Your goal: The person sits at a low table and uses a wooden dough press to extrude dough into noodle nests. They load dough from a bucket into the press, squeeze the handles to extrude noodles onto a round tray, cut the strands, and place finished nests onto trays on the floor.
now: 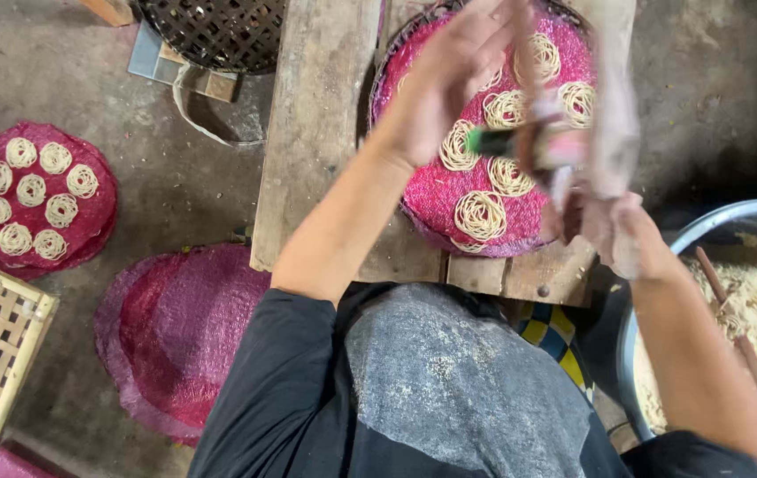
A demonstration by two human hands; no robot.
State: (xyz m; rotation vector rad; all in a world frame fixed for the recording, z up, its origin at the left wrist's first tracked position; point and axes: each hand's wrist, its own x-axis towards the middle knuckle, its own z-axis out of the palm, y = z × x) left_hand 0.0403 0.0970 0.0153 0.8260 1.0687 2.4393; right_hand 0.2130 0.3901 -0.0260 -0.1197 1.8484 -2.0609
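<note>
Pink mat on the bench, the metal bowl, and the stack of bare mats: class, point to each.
Pink mat (436,190): head view, bare patch at its left.
Metal bowl (722,215): head view, upper rim.
Stack of bare mats (188,327): head view, top mat's middle.

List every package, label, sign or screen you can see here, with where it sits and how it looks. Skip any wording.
None of these is in view: no package, label, sign or screen.
Nearest to one: a blurred tool with a green end, held between the left hand and the right hand over the pink round mat of noodle coils; no label shows on it.
</note>
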